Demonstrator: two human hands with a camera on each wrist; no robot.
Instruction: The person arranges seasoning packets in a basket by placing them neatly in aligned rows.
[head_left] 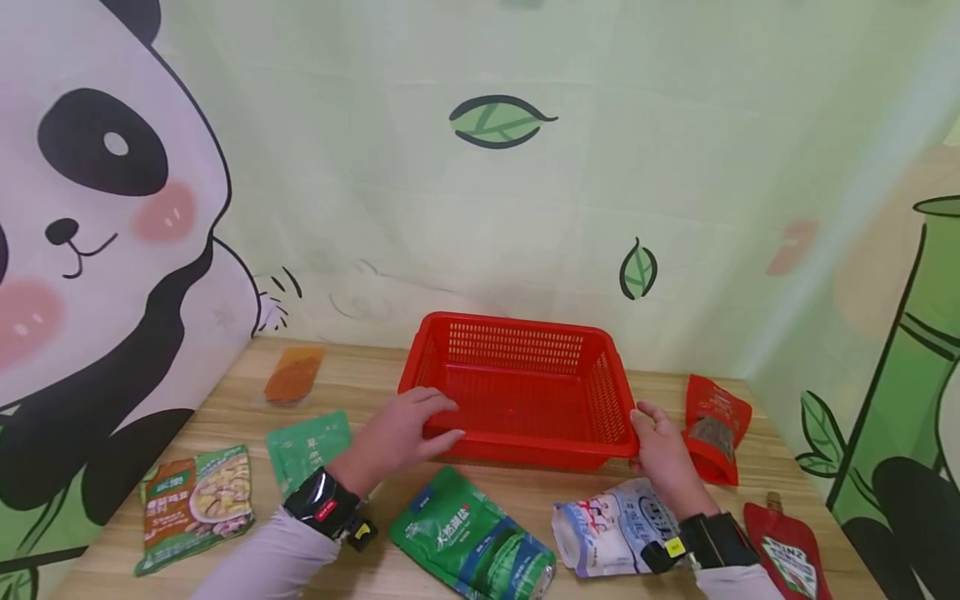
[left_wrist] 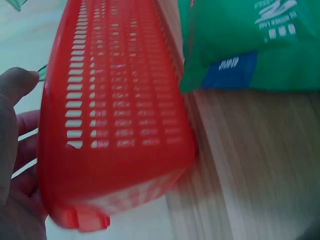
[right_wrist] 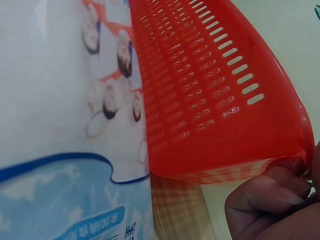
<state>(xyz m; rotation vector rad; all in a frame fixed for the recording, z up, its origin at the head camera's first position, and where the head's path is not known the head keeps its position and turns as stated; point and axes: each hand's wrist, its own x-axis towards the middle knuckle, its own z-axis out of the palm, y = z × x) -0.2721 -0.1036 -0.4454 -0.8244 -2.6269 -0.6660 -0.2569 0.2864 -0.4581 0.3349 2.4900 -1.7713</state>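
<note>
A red plastic basket [head_left: 525, 450] with slotted walls stands upright on the table near the back wall. At its front left corner is my left hand [head_left: 397, 433], fingers extended over the rim and thumb apart from them. The left wrist view shows that hand [left_wrist: 20, 150] beside the basket's rim, not curled round it. My right hand [head_left: 663, 450] grips the front right corner; in the right wrist view its fingers [right_wrist: 275, 192] curl under the rim. Nearest the hands lie a green pouch [head_left: 468, 533] and a white and blue pouch [head_left: 611, 525].
To the left lie a food packet with a bowl picture [head_left: 198, 504], a light green packet [head_left: 307, 446] and an orange packet [head_left: 294, 375]. On the right are a red pouch with a window [head_left: 716, 425] and a Heinz ketchup pouch [head_left: 787, 550]. A printed cloth [head_left: 570, 200] hangs behind.
</note>
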